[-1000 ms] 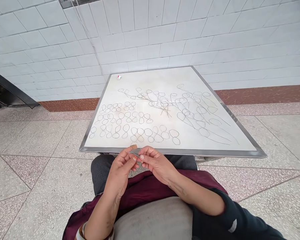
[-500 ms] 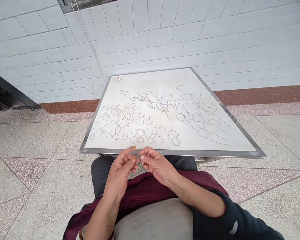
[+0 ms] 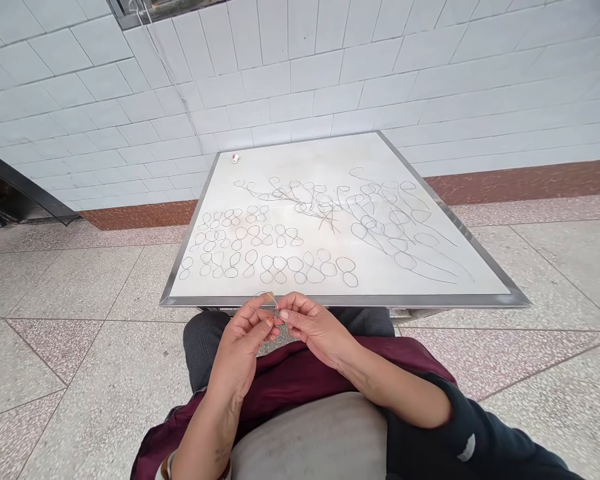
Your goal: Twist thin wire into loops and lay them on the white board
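Observation:
Just in front of the table's near edge, my two hands meet fingertip to fingertip. A thin looped wire runs between them, its curve standing up above the fingers. My left hand pinches it between thumb and fingers; a tan wrap covers one fingertip. My right hand closes thumb against forefinger on the same wire. How its ends cross is hidden by the fingers. On the white table, figure-eight wire loops lie in rows at the left, and longer wires with one looped end spread across the right.
A metal rim edges the table. Crossed straight wire ends lie mid-table. A small white and red object sits at the far left corner. Behind stands a tiled wall with a hanging cord.
The wire's loop now rises more plainly above my left fingers, and my hands have drawn slightly closer together. The view has shifted a little; the wires on the table lie as before.

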A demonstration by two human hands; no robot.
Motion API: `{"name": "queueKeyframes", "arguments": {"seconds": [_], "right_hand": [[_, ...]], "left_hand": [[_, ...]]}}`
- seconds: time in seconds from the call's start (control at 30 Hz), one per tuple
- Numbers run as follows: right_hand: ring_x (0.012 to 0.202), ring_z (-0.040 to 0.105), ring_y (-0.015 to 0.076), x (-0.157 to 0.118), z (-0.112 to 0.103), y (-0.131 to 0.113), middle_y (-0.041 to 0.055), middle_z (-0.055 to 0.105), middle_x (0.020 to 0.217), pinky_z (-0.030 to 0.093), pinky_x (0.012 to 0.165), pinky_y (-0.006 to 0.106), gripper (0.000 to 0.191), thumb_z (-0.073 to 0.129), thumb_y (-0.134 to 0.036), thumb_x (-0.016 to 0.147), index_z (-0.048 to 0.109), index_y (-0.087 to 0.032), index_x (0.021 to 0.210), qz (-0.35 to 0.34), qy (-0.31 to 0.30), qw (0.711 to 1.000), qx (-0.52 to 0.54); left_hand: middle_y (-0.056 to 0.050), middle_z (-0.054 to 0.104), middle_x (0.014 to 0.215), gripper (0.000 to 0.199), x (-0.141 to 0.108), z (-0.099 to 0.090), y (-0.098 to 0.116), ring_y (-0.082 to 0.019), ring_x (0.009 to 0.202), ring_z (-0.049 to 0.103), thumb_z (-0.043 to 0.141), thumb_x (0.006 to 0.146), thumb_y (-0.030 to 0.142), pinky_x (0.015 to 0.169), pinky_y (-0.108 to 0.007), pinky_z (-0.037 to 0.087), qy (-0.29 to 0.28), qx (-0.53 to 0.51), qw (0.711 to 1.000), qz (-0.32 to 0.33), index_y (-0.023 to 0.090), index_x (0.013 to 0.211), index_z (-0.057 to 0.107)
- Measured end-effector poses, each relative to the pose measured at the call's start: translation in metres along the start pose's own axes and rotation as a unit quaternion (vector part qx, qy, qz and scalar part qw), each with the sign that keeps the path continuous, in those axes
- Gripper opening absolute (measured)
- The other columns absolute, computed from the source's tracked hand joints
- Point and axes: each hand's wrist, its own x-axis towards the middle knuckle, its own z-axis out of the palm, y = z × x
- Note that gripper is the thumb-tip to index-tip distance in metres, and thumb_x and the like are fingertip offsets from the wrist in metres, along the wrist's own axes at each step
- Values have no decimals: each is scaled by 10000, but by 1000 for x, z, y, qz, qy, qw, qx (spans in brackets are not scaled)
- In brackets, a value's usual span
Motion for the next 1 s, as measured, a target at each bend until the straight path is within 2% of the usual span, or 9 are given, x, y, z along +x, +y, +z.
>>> {"name": "queueKeyframes", "arguments": {"seconds": [0.17,0.3,0.5,1.0], "right_hand": [[635,467,94,-2,-3,-1,-24,559,775,371,555,229,235,729,-364,783,640,-233,957,-66,-25,996,-56],[680,501,103,-6,-2,-2,-17,563,846,434,583,239,247,717,-321,794,615,-255,1008,-106,-40,987,-110],[674,532,110,-7,1,0,-13,584,810,456,581,251,173,679,-322,820,616,-239,958,-117,-23,982,-149],[713,554,126,-5,2,2,-1,609,817,453,603,261,181,684,-362,811,629,-232,924,-118,1,980,-159]], "left_hand": [[-6,635,802,357,-1,1,0,-100,730,564,728,758,213,710,-227,446,-1,-15,1000,3,201,1110,672],[3,613,793,350,-2,1,1,-82,687,540,719,770,204,706,-220,444,0,-18,1000,9,201,1116,671],[8,590,780,301,-5,2,-1,-86,714,536,712,782,213,714,-218,440,12,-7,1000,16,196,1082,689],[3,607,823,335,-3,3,-5,-86,709,551,765,718,220,710,-227,449,26,-39,999,-1,213,1049,714]]}}
